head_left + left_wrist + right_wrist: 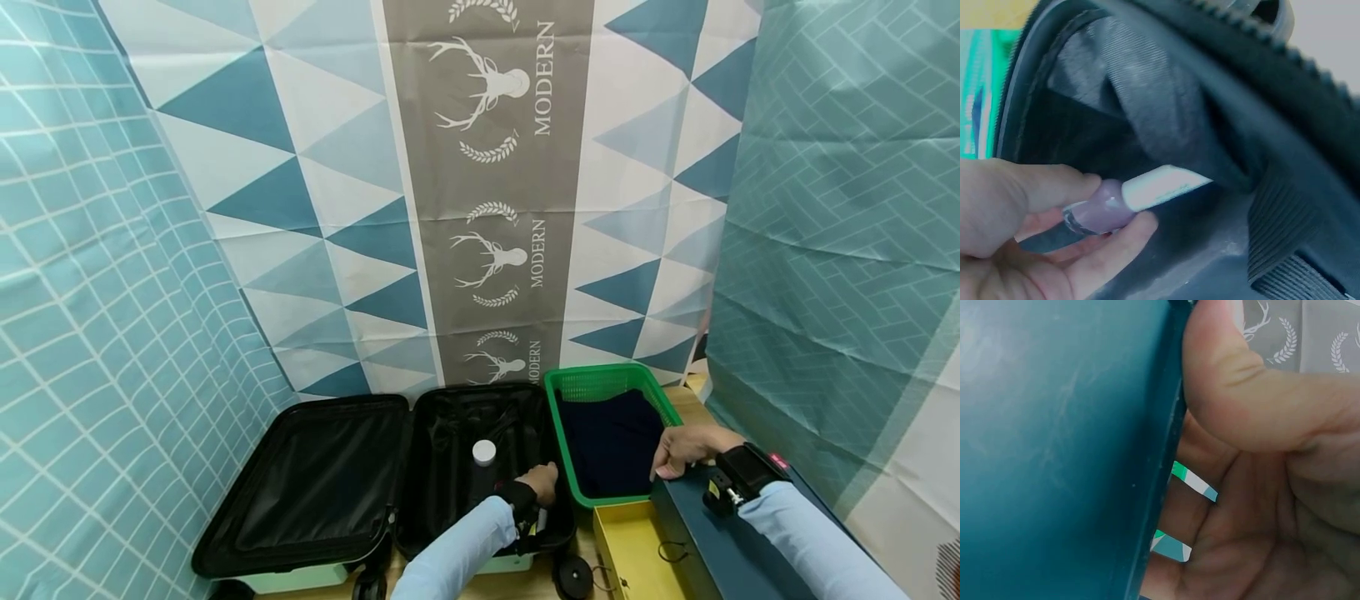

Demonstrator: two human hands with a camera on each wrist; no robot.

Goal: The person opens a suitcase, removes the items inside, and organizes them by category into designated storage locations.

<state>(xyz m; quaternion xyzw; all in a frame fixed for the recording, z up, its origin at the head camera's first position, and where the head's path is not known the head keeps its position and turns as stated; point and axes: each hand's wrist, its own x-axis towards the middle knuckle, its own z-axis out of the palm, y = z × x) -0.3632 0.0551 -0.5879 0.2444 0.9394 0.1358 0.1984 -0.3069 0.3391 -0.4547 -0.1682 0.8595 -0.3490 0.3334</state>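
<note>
My left hand [542,483] reaches into the right half of an open black-lined suitcase [300,479]. Its thumb and fingers pinch a slim item [1104,209] with a white end, a mauve middle and a dark end; its exact kind is unclear. In the left wrist view the white end lies by a grey strap [1147,94] and the lining. My right hand [693,446] grips the edge of a dark blue cabinet [1072,450], thumb along the edge and fingers partly hidden behind it. A white-capped dark bottle [483,452] lies in the suitcase, left of my left hand.
A green basket [555,408] with folded navy cloth [611,442] stands right of the suitcase. Before it, a yellow drawer [637,542] sticks out of the cabinet, with a dark ring [672,551] in it. A round black object [574,575] sits beside the drawer.
</note>
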